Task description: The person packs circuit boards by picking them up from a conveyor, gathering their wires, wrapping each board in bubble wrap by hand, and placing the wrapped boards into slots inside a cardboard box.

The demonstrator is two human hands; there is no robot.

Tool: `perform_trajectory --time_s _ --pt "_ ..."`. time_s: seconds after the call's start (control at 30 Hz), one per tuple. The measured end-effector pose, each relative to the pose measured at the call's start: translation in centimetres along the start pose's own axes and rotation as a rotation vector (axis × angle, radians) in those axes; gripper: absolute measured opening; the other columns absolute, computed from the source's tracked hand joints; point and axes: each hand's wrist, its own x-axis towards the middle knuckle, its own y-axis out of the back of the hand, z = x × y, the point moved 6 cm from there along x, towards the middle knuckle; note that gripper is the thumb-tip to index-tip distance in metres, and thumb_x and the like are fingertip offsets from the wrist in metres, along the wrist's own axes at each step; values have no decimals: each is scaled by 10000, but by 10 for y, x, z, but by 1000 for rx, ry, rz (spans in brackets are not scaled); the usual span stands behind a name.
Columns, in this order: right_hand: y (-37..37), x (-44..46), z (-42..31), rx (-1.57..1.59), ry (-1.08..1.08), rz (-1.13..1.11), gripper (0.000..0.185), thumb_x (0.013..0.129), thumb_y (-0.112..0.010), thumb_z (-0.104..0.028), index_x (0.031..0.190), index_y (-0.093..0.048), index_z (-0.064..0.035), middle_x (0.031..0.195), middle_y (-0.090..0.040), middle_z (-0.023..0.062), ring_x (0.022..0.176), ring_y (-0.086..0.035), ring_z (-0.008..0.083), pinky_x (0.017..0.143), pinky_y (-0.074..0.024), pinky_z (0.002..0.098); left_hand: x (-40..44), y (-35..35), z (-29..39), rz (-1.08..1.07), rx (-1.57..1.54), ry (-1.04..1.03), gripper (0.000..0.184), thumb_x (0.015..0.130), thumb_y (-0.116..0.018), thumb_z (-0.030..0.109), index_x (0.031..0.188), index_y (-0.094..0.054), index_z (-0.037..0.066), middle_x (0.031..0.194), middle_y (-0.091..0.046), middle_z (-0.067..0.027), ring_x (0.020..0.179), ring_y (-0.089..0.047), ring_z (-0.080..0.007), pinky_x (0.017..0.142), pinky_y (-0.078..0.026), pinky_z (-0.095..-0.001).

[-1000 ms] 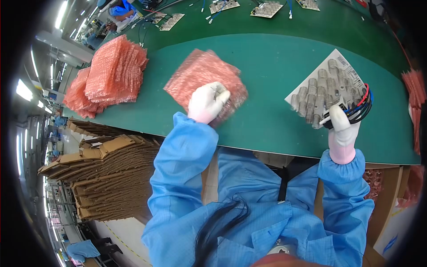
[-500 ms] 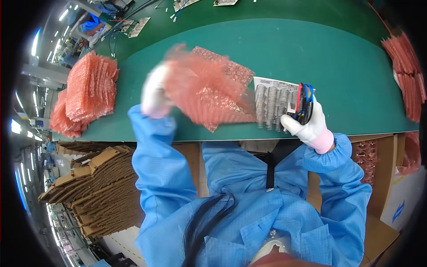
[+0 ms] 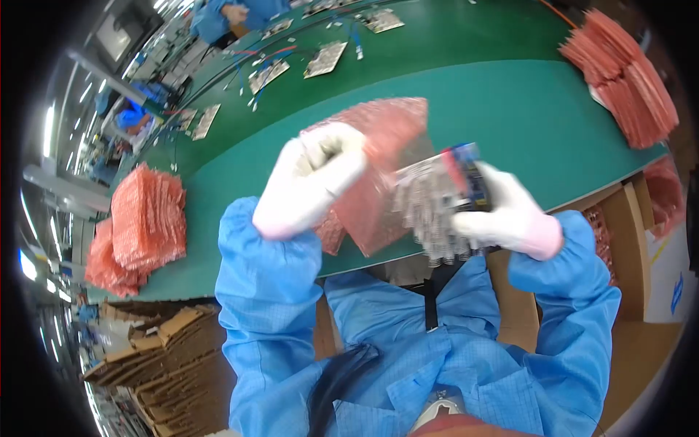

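My left hand point(image 3: 309, 175), in a white glove, is closed on the edge of a pink bubble-wrap bag point(image 3: 375, 186). The bag hangs over the green table and looks see-through in its lower part. In my gloved right hand point(image 3: 510, 215) is a circuit board point(image 3: 429, 182) with rows of coiled springs, blurred by motion. Red, blue and black cables point(image 3: 472, 178) are bunched at the board's right end, under my fingers. The board's left end is close beside the bag; whether they touch, I cannot tell.
Piles of pink bubble-wrap bags stand at the table's left point(image 3: 149, 218) and right point(image 3: 622, 80) edges. Several circuit boards point(image 3: 325, 58) with cables lie along the far side, near a co-worker's sleeve point(image 3: 211, 22). Below the table are flattened cardboard point(image 3: 182, 371) and an open carton point(image 3: 626, 269).
The bag in my left hand has come up upright toward the board. My right hand has tilted the board, its springs now hanging past the table edge. The view has turned and shifted.
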Motion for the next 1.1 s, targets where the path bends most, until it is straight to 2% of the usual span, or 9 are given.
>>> perform_trajectory --time_s 0.07,0.2,0.33,0.53,0.63,0.73,0.8,1.0,1.1 --pt "3 10 11 -229 93 12 505 751 -694 -151 1182 -488 14 836 -602 47 782 -570 121 712 -478 283 2 -40 12 -238 87 -48 106 844 -600 156 881 -595 57 766 -578 17 706 -539 -79 635 -438 -238" --pt "6 16 17 464 277 20 544 768 -723 -162 1224 -473 1 1070 -570 64 981 -533 139 863 -441 292 -2 -115 40 -338 956 -491 99 745 -639 134 810 -574 99 712 -558 -60 677 -599 -224 592 -481 -337" --pt "18 9 9 746 149 72 514 786 -698 -100 1231 -463 5 1087 -558 50 996 -531 148 865 -444 293 11 -154 32 -406 1056 -560 131 720 -660 186 805 -579 129 716 -560 -45 671 -598 -238 559 -483 -343" --pt "73 1 34 267 435 281 495 711 -724 -83 1147 -509 7 871 -589 38 748 -566 121 676 -490 265 59 -128 36 -107 42 -134 74 840 -584 80 825 -563 10 751 -584 -34 685 -552 -96 608 -452 -257" --pt "90 -1 41 140 372 361 495 697 -746 -127 1119 -525 8 897 -590 43 782 -564 120 702 -483 266 68 -133 28 -52 10 -289 87 790 -616 43 872 -595 63 754 -593 -57 627 -582 -157 573 -477 -280" --pt "74 -3 29 874 -38 221 363 827 -635 -133 1152 -528 -9 1045 -588 70 938 -564 142 799 -477 300 51 -195 18 -534 952 -596 110 773 -593 195 757 -551 94 737 -573 -35 659 -604 -226 536 -493 -326" --pt "79 5 33 695 134 213 347 896 -548 -162 1204 -501 -10 1101 -570 78 1003 -545 170 859 -468 320 42 -207 10 -530 1017 -618 154 777 -564 234 725 -519 96 721 -558 -31 682 -608 -242 536 -500 -359" --pt "109 -12 -27 499 439 283 440 884 -552 -235 1264 -459 -34 1230 -506 103 1083 -529 246 912 -457 393 53 -147 71 -1039 575 -508 410 840 -616 227 1200 -530 52 789 -581 -54 704 -597 -176 616 -491 -277" --pt "141 -20 -29 438 461 427 452 875 -561 -240 1264 -460 -33 1230 -505 107 1083 -528 251 913 -456 394 152 -98 83 -558 456 -249 535 849 -612 212 1310 -430 10 858 -618 -59 768 -596 -126 653 -464 -275"
